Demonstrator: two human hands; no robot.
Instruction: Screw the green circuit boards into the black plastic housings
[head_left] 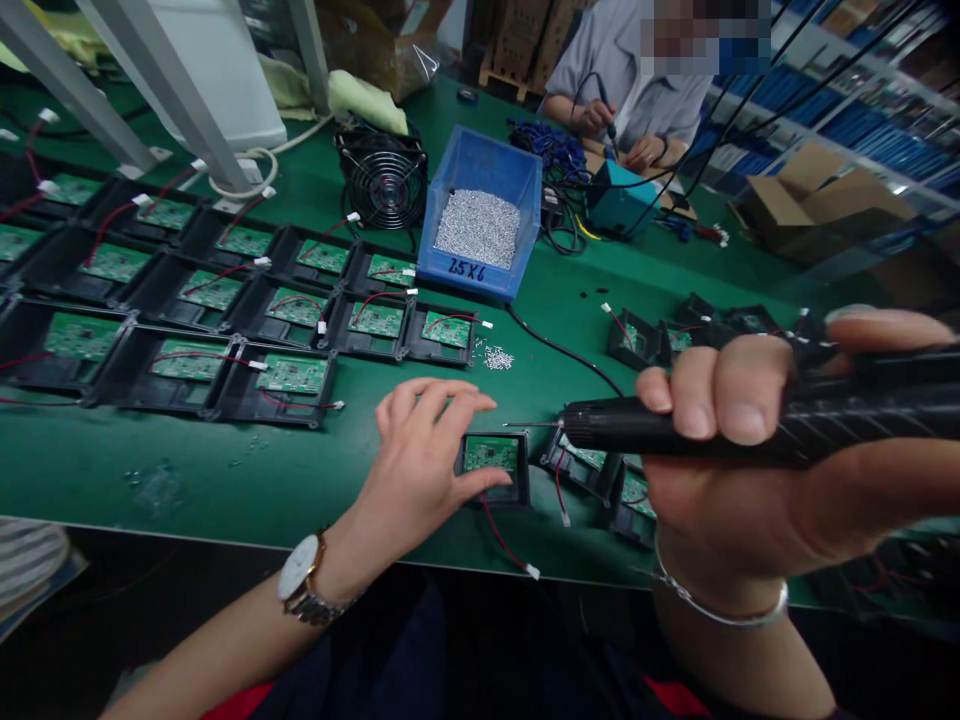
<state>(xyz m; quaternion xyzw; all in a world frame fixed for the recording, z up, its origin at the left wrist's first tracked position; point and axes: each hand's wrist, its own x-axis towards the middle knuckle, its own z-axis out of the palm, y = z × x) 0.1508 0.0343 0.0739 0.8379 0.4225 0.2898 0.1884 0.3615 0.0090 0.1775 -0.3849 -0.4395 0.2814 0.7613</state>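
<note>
My left hand (424, 450) rests on the green table, thumb and fingers pinching the edges of a small black housing (495, 466) with a green circuit board and a red wire. My right hand (757, 450) is wrapped round a black electric screwdriver (675, 430), held level with its thin bit pointing left just above that housing. More black housings with boards (600, 475) lie under the screwdriver.
Rows of several black housings with green boards (195, 300) fill the left of the table. A blue bin of screws (480, 225) and a black fan (382, 180) stand behind; loose screws (499, 357) lie nearby. Another person (637, 90) works at the far side.
</note>
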